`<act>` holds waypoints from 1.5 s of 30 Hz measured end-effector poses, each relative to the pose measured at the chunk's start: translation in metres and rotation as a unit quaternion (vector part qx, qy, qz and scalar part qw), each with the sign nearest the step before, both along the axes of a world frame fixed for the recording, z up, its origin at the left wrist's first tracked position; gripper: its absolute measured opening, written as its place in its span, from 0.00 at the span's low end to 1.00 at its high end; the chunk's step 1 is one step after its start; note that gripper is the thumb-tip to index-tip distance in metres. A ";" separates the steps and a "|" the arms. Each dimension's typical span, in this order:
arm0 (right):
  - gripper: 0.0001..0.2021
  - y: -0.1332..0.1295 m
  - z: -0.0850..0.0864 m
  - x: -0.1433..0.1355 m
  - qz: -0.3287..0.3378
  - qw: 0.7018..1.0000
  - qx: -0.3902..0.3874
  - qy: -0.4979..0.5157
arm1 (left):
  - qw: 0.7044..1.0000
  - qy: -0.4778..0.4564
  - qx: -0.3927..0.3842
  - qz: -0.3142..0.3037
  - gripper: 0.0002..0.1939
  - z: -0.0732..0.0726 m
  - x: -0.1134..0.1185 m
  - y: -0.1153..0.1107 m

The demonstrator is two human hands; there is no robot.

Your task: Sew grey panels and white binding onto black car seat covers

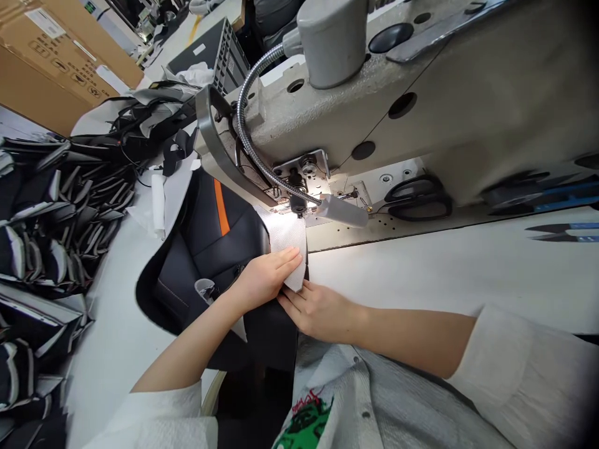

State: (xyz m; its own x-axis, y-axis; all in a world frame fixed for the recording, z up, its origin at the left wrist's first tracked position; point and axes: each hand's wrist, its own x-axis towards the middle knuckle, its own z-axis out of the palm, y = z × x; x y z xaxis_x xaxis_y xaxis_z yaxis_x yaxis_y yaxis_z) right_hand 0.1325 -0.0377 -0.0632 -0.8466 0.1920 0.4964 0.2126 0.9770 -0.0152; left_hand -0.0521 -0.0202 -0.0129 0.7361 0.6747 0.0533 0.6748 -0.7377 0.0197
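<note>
A white fabric strip (pixel 286 232) runs from under the presser foot of a sewing machine (pixel 299 202) toward me, lit by the machine's lamp. My left hand (pixel 266 274) lies on the strip with its fingers stretched out together, pressing it down. Beside it, my right hand (pixel 318 308) pinches the near edge of the strip and the dark piece beneath; its thumb and fingertips are partly hidden. The black leather-like cover (pixel 219 240) with an orange stripe spreads to the left and hangs over the table's near edge.
Black-handled scissors (pixel 418 198) rest on the machine bed. Blue-handled snips (pixel 561 233) lie at the right on the white table (pixel 397 268). Stacks of black and grey pieces (pixel 60 218) fill the left. A cardboard box (pixel 65 56) and a grey crate (pixel 213 53) stand behind.
</note>
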 end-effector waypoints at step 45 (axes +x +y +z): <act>0.21 0.022 -0.007 -0.004 -0.128 0.990 -0.036 -0.042 | 0.985 -0.131 0.111 0.021 0.14 -0.037 -0.017 0.089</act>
State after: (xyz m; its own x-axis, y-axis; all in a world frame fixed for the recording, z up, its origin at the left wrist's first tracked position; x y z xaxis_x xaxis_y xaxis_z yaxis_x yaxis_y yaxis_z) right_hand 0.1281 -0.0154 -0.0706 -0.8032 0.4377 0.4041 0.4560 0.8882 -0.0557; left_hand -0.0687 0.0690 -0.0495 0.6491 0.6548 0.3872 0.6982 -0.7149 0.0386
